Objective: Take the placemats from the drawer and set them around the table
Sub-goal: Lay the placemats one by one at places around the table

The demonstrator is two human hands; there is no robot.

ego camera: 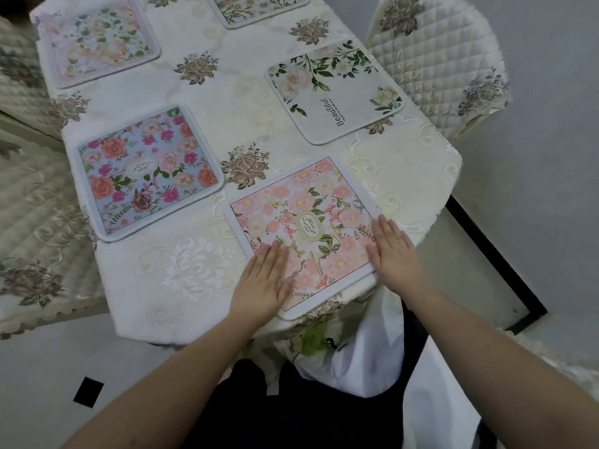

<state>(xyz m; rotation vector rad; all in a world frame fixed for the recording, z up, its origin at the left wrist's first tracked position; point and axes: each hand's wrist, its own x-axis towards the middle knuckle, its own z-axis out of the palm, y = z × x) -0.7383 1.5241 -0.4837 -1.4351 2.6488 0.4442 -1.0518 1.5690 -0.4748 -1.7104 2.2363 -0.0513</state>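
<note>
While both hands lie flat, fingers straight, pink placemat (303,233) sits beneath them at near table edge. Left hand (264,281) presses its near-left border; right hand (393,251) presses its right border. Nothing gripped. Blue floral placemat (147,171) lies left of left hand, beyond it. White "Beautiful" placemat (334,90) lies beyond right hand. Pale placemat (97,42) far left, another placemat (256,8) at far end, partly cut off. Embroidered tablecloth (194,273) under all. Quilted chair (437,63) far right of right hand.
</note>
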